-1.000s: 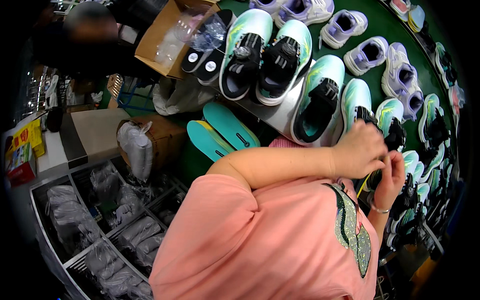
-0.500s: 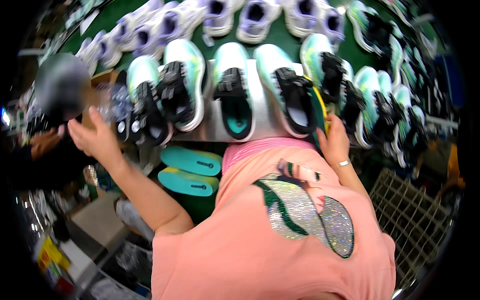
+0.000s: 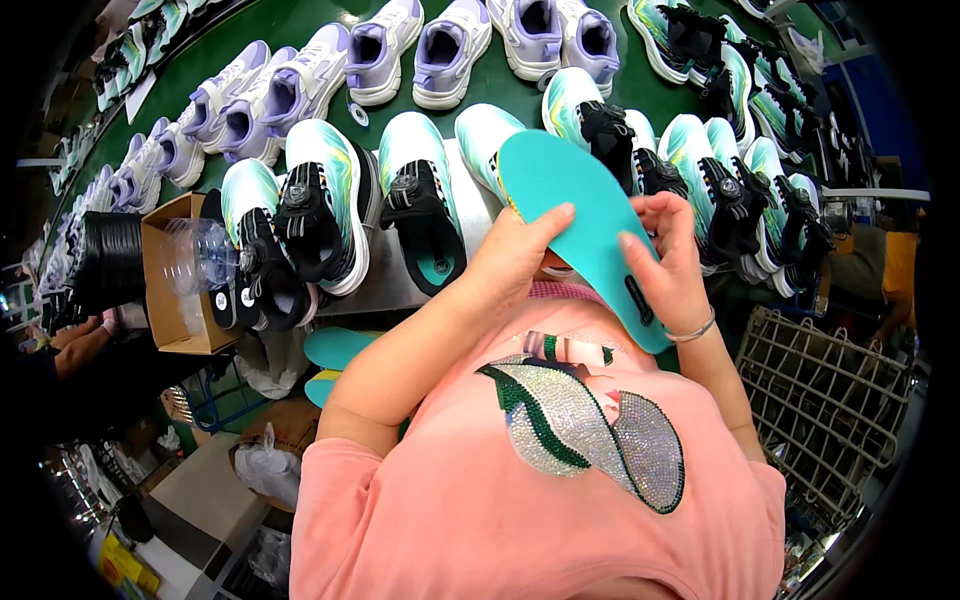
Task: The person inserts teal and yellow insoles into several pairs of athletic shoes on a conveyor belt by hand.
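Note:
Both hands hold one teal insole [image 3: 575,205] in front of my chest, its toe pointing up and left. My left hand [image 3: 510,260] grips its left edge with the thumb across the face. My right hand [image 3: 665,265], with a bracelet at the wrist, pinches the lower right edge. Just beyond the insole, teal-and-white sneakers with black tongues [image 3: 420,205] stand in a row on a grey ledge [image 3: 395,290] at the edge of a green conveyor belt [image 3: 330,20].
Lilac-and-white sneakers [image 3: 450,45] line the belt farther back. A cardboard box [image 3: 175,275] with clear plastic sits at the left. More teal insoles [image 3: 335,348] lie below the ledge. A wire basket [image 3: 835,410] stands at the right. Another person's hand [image 3: 85,335] shows at the left.
My left hand has come back from the box at the left and taken the insole together with my right hand, which has lifted it from the shoes to my chest. The view turned right.

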